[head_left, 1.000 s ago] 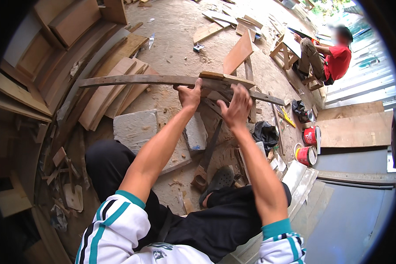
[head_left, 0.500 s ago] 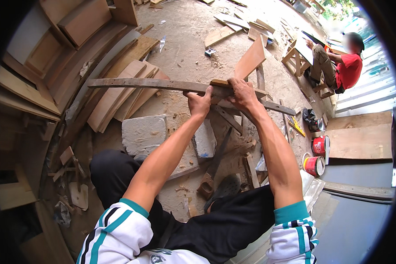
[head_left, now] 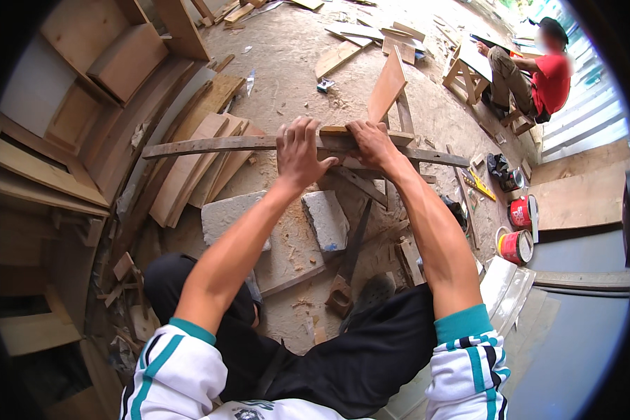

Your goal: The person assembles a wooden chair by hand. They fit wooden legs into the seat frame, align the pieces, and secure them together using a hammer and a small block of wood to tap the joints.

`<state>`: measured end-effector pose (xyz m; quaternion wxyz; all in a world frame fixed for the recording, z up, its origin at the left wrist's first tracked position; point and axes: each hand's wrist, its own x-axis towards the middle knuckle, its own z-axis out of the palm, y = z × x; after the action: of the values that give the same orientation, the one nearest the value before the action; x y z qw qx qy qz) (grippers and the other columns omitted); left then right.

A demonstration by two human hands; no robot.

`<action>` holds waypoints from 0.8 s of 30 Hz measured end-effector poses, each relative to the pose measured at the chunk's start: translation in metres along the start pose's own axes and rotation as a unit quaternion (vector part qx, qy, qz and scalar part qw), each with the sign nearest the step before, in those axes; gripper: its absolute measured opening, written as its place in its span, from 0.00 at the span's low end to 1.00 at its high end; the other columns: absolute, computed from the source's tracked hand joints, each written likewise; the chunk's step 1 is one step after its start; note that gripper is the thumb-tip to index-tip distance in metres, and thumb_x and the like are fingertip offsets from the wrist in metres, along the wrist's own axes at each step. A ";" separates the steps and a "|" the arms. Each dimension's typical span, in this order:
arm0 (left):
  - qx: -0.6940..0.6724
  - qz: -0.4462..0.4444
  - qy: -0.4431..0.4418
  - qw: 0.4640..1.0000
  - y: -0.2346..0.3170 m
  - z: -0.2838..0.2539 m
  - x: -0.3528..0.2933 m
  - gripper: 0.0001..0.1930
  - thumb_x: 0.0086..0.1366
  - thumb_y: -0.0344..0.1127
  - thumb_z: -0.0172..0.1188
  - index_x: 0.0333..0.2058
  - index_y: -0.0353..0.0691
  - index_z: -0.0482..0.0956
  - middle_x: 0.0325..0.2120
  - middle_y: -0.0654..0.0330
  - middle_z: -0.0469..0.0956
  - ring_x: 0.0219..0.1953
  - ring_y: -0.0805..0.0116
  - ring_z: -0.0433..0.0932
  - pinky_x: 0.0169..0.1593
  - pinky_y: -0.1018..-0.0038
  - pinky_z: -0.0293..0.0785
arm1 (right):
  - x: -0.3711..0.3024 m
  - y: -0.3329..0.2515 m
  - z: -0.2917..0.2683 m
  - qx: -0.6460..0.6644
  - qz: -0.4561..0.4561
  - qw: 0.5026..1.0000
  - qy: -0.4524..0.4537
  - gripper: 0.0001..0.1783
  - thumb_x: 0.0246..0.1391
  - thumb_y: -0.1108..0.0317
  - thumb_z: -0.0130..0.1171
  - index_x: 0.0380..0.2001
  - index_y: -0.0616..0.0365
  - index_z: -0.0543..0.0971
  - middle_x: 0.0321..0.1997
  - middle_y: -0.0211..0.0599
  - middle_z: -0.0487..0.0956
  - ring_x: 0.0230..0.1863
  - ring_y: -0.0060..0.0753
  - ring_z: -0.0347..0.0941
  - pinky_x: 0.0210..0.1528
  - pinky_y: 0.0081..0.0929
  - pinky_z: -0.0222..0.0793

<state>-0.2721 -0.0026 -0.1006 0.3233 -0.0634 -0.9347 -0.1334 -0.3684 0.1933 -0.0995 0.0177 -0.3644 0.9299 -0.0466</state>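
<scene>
A long, narrow wooden strip (head_left: pixel 217 145) runs crosswise in front of me, propped on a rough wooden stand (head_left: pixel 404 113). My left hand (head_left: pixel 301 152) lies over its middle, fingers reaching past the far edge and thumb out to the right. My right hand (head_left: pixel 371 143) is closed round a short piece of wood (head_left: pixel 334 130) lying along the strip; its fingertips are partly hidden. A flat reddish board (head_left: pixel 387 87) stands slanted just beyond my right hand. Below the strip, a handsaw (head_left: pixel 340 294) leans with its handle near my foot.
Two pale concrete slabs (head_left: pixel 325 220) lie on the floor before me. Stacked boards (head_left: pixel 189 168) and cabinet parts (head_left: pixel 126 63) stand left. Paint cans (head_left: pixel 515 245) and a yellow tool (head_left: pixel 480 185) are right. Another person (head_left: pixel 549 84) sits at a low bench, far right.
My left hand has turned from gripping the strip's near side, thumb on top, to lying over it with fingers up. My right hand stays at the short piece. The view has shifted slightly.
</scene>
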 end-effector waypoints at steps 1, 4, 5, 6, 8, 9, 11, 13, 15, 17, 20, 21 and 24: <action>0.032 0.023 -0.033 0.999 -0.007 0.000 0.008 0.42 0.44 0.62 0.73 0.50 0.43 0.66 0.44 0.56 0.73 0.56 0.58 0.68 0.58 0.60 0.59 | 0.000 -0.004 -0.004 0.003 -0.002 1.000 0.000 0.39 0.45 0.54 0.70 0.58 0.50 0.65 0.55 0.36 0.71 0.60 0.43 0.65 0.59 0.47 0.59; -0.001 -0.026 -0.287 0.958 -0.010 -0.003 0.036 0.47 0.42 0.63 0.72 0.54 0.39 0.65 0.43 0.52 0.79 0.50 0.55 0.76 0.54 0.59 0.67 | -0.002 0.000 -0.004 0.004 -0.006 1.000 -0.001 0.38 0.46 0.53 0.69 0.58 0.51 0.65 0.55 0.37 0.70 0.59 0.44 0.65 0.59 0.47 0.59; -0.016 -0.041 -0.361 0.932 -0.007 -0.005 0.043 0.45 0.43 0.63 0.72 0.53 0.39 0.66 0.41 0.51 0.80 0.48 0.54 0.78 0.53 0.59 0.68 | -0.002 0.005 -0.002 0.003 -0.008 1.000 -0.001 0.38 0.46 0.53 0.69 0.58 0.51 0.65 0.55 0.37 0.70 0.59 0.45 0.65 0.59 0.47 0.59; -0.016 -0.026 -0.332 0.943 -0.011 -0.001 0.039 0.42 0.45 0.62 0.71 0.50 0.39 0.67 0.38 0.52 0.81 0.45 0.54 0.79 0.51 0.59 0.70 | -0.002 0.003 -0.002 0.005 -0.012 1.000 0.003 0.38 0.46 0.53 0.69 0.58 0.51 0.64 0.55 0.37 0.70 0.58 0.45 0.66 0.58 0.47 0.59; -0.016 0.003 -0.273 0.962 -0.021 0.009 0.030 0.37 0.47 0.61 0.70 0.46 0.39 0.70 0.32 0.52 0.82 0.39 0.53 0.82 0.46 0.59 0.74 | 0.001 -0.001 -0.001 0.009 -0.020 1.000 0.013 0.38 0.47 0.53 0.69 0.58 0.51 0.64 0.55 0.36 0.70 0.58 0.45 0.66 0.58 0.47 0.59; -0.022 0.000 -0.277 0.961 -0.016 0.008 0.030 0.35 0.48 0.60 0.70 0.44 0.39 0.70 0.30 0.52 0.82 0.37 0.52 0.82 0.43 0.59 0.75 | -0.002 0.001 -0.001 0.011 -0.024 1.000 0.014 0.38 0.46 0.53 0.69 0.58 0.51 0.64 0.55 0.36 0.70 0.58 0.45 0.66 0.58 0.47 0.60; -0.034 -0.007 -0.283 0.958 -0.009 0.003 0.033 0.32 0.50 0.59 0.69 0.40 0.38 0.70 0.27 0.52 0.82 0.34 0.52 0.82 0.38 0.59 0.76 | -0.005 0.006 -0.003 0.015 -0.031 0.999 0.016 0.38 0.46 0.54 0.69 0.58 0.51 0.64 0.55 0.36 0.70 0.58 0.45 0.66 0.57 0.48 0.60; -0.044 0.016 -0.273 0.961 -0.017 0.009 0.031 0.32 0.50 0.59 0.70 0.40 0.38 0.70 0.26 0.52 0.81 0.32 0.51 0.82 0.35 0.59 0.76 | -0.003 0.006 -0.002 0.009 -0.023 1.000 0.018 0.39 0.45 0.55 0.70 0.58 0.51 0.64 0.55 0.36 0.70 0.58 0.44 0.66 0.57 0.48 0.61; -0.050 0.027 -0.268 0.962 -0.024 0.014 0.032 0.32 0.50 0.59 0.70 0.40 0.38 0.69 0.25 0.51 0.81 0.31 0.50 0.82 0.34 0.58 0.76 | -0.003 0.000 -0.006 0.001 -0.013 1.000 0.011 0.40 0.44 0.56 0.70 0.59 0.50 0.64 0.55 0.36 0.70 0.58 0.43 0.66 0.57 0.47 0.62; -0.050 0.025 -0.269 0.962 -0.031 0.017 0.031 0.32 0.49 0.59 0.70 0.40 0.39 0.69 0.25 0.50 0.81 0.32 0.49 0.82 0.35 0.57 0.76 | -0.004 -0.009 -0.016 -0.008 0.000 1.000 -0.004 0.41 0.42 0.57 0.71 0.59 0.50 0.64 0.56 0.35 0.70 0.58 0.42 0.66 0.57 0.46 0.62; -0.050 0.014 -0.281 0.958 -0.028 0.017 0.032 0.33 0.50 0.60 0.69 0.41 0.39 0.68 0.26 0.50 0.81 0.32 0.47 0.81 0.36 0.57 0.76 | -0.003 -0.015 -0.024 -0.065 0.032 0.996 -0.049 0.43 0.40 0.58 0.73 0.59 0.49 0.64 0.56 0.32 0.70 0.59 0.40 0.67 0.57 0.45 0.63; -0.051 0.012 -0.286 0.957 -0.026 0.015 0.034 0.33 0.50 0.60 0.69 0.41 0.39 0.68 0.27 0.50 0.81 0.33 0.47 0.81 0.36 0.56 0.75 | -0.003 -0.015 -0.024 -0.065 0.035 0.996 -0.043 0.44 0.39 0.58 0.73 0.59 0.49 0.64 0.56 0.32 0.70 0.59 0.40 0.67 0.57 0.45 0.63; -0.054 0.003 -0.297 0.953 -0.024 0.011 0.036 0.34 0.50 0.61 0.68 0.43 0.39 0.67 0.28 0.49 0.81 0.34 0.47 0.81 0.37 0.56 0.75 | -0.004 -0.017 -0.024 -0.060 0.042 0.997 -0.033 0.44 0.38 0.58 0.74 0.59 0.49 0.64 0.55 0.32 0.71 0.59 0.40 0.67 0.57 0.44 0.63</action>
<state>-0.3120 -0.0212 -0.0919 0.0276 -0.1207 -0.9796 -0.1580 -0.3553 0.1858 -0.0744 0.0283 -0.3263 0.9446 0.0218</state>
